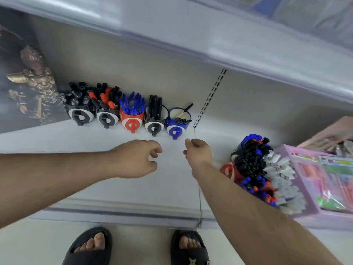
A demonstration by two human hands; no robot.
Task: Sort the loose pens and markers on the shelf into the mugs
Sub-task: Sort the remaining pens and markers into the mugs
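Both hands hover over the white shelf (95,142) before five pen-filled mugs (131,119), left grip (137,159) and right grip (198,152) loosely curled, holding nothing

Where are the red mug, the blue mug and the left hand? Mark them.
red mug (131,119), head view, front wall.
blue mug (176,127), head view, front wall.
left hand (136,158), head view, back of hand.

I can read no text anywhere: the round white patches on the ceramic mugs (131,122) carry no letters, and the printing on the pink packaged box (328,180) is blurred.
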